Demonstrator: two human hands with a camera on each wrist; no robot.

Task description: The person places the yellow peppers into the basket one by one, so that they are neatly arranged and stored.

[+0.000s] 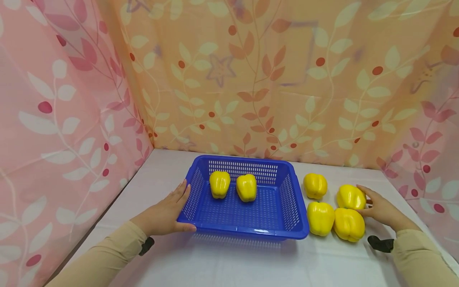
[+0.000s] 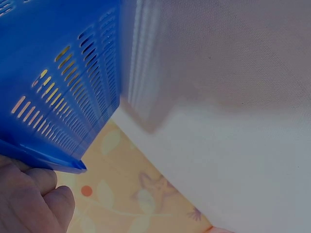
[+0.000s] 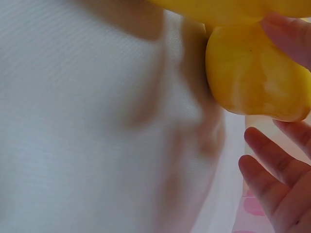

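A blue plastic basket [image 1: 244, 230] with slotted walls stands on the table, two yellow bell peppers [image 1: 220, 184] inside it. My left hand [image 1: 165, 211] holds its near left corner, fingers along the left rim and thumb at the front. The left wrist view shows the basket's outer wall [image 2: 29, 63] and bent fingers at the rim. On the right, my right hand [image 1: 381, 208] is beside the far right yellow bell pepper [image 1: 350, 196], fingers spread and thumb on its near side. In the right wrist view, the thumb overlaps that pepper [image 3: 252, 73]; other fingers are extended.
Three more yellow bell peppers, one at the back [image 1: 315, 185], one by the basket [image 1: 320, 218] and one in front [image 1: 349, 225], sit right of the basket. A white cloth covers the table [image 1: 229, 267]. Patterned curtains [image 1: 258, 79] stand behind and at both sides.
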